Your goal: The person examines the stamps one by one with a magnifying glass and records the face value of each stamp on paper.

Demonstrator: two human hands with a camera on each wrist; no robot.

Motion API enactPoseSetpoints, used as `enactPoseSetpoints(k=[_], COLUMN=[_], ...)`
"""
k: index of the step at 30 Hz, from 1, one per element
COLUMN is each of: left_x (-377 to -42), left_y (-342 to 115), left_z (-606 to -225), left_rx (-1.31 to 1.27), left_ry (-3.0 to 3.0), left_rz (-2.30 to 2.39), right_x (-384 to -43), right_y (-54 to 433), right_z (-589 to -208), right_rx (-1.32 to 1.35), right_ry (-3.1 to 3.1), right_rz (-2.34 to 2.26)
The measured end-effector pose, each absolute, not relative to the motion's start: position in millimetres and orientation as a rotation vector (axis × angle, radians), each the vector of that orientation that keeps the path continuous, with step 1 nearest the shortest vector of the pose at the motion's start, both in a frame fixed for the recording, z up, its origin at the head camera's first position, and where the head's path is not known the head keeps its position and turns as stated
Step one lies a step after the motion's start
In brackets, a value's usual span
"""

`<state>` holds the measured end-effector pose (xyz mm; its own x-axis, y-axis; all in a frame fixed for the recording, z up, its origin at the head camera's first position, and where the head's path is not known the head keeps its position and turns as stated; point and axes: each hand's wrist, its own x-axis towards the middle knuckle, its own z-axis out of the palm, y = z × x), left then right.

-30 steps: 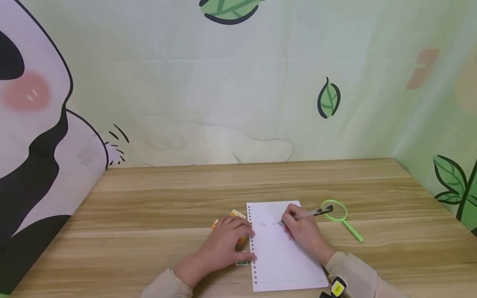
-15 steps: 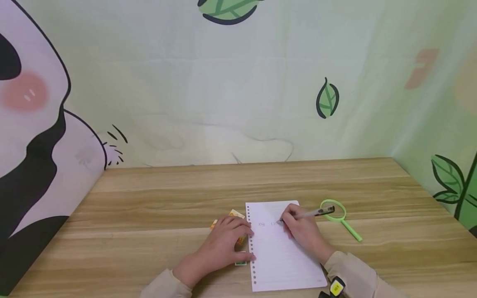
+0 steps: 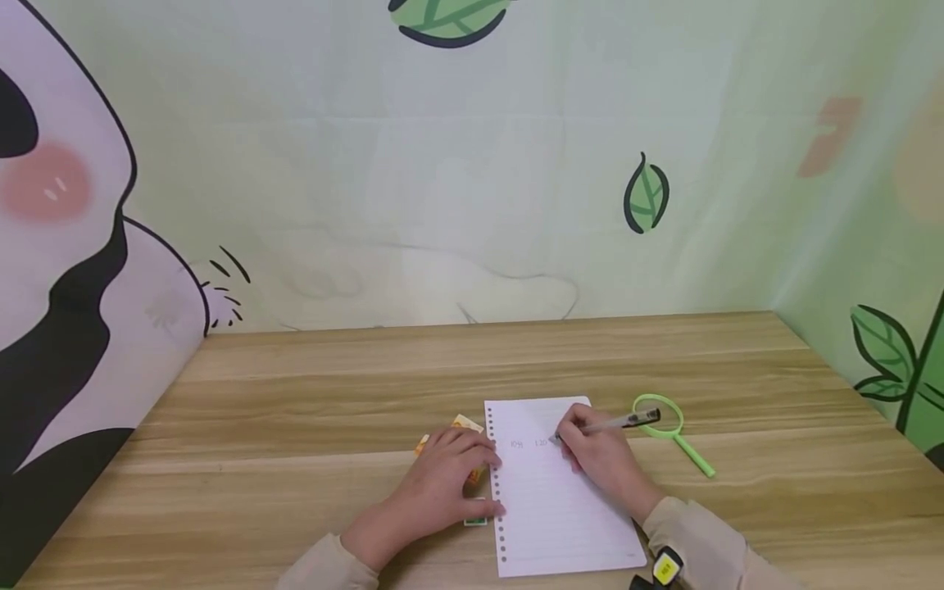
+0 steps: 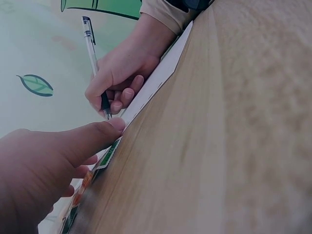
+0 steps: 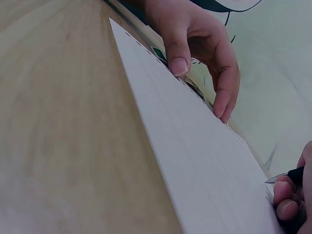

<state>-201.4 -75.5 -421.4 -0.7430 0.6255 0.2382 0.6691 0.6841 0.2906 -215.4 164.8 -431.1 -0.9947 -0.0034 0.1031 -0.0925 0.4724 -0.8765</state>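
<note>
So the right hand [image 3: 601, 459] has its fingers curled in and pinched on a pen [image 3: 609, 424], pretty low, near the tip, with the tip down at the lined sheet [image 3: 564, 516] just ahead and left of that grip, and the other end leaning back over the hand to the right. The pen's probably light and stiff, maybe a bit slick along the clear barrel, so I'd say the dark section by the tip, right where the fingers are, is the best spot to hold it. The left hand [image 3: 450, 471] isn't clamped on anything: thumb and fingers spread apart, tips resting on the punched edge of the sheet, left of the pen grip. Seems right for paper, which I'd expect to be thin, floppy, easy to crease and quick to skate around, so flat pressure at the edge beats a pinch. There are 2 bits of writing left of the pen tip; the nearer looks like 120, the other's too small to call. A yellow-orange packet [image 3: 468, 423] pokes out from under the left hand, a little green-and-white piece [image 3: 475, 522] sits by its thumb, and a green magnifying glass [image 3: 695, 456] lies just right of the pen grip.
</note>
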Motion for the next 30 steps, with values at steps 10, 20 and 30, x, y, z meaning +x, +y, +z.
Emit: enactPoseSetpoints(k=[10,20,30], left_x=[-200.8,-201.4,-201.5], left_y=[-75.8,-75.9,-75.7], left_z=[-423.2,-422.6,-423.5], left_rx=[-1.086,-1.094,-1.092], left_ry=[-2.717,-2.725,-2.719], left_rz=[-0.555,-0.551,-0.547], right_x=[-214.6,-214.8,-213.8], right_y=[164.5,165.2,164.6], right_z=[-430.2,-431.4,-429.9], right_rx=[0.064,0.062,0.029], right_ry=[-2.625,-2.625,-2.606], right_rz=[1.559,1.546,1.566])
